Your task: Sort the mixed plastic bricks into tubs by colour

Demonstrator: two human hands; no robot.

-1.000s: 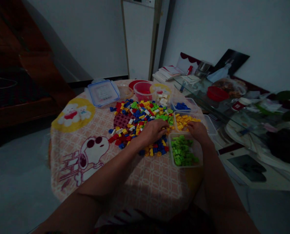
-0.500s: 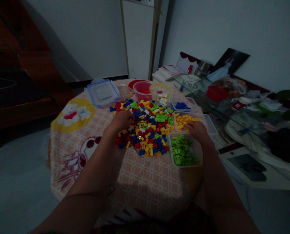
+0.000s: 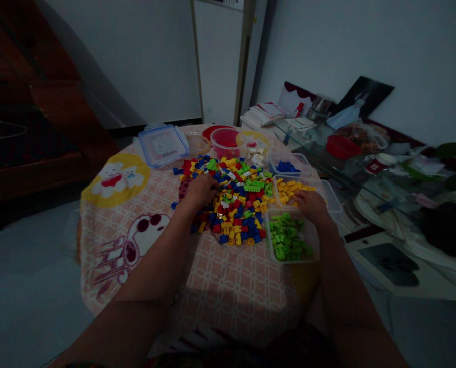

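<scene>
Mixed toy bricks (image 3: 237, 204) lie in a loose pile on the round table's patterned cloth (image 3: 220, 286). My left hand (image 3: 202, 191) rests at the pile's left side, fingers curled down among the bricks; what they touch is too dark to make out. Over the front right of the box of yellow bricks (image 3: 287, 190) is my right hand (image 3: 311, 203), its fingers pinched together, any brick between them too small to name. Nearer me stands a clear box of green bricks (image 3: 289, 237); farther back is one with blue bricks (image 3: 287, 167).
A blue-rimmed lid (image 3: 162, 145), a round tub with red contents (image 3: 225, 142) and white bricks (image 3: 256, 155) are at the table's back. To the right, a cluttered glass shelf (image 3: 327, 163) holds a red bowl (image 3: 342, 147) and a cup (image 3: 380, 162).
My left hand has shifted right, farther over the pile, uncovering cloth and a few bricks at the pile's left edge. My right hand has hardly moved.
</scene>
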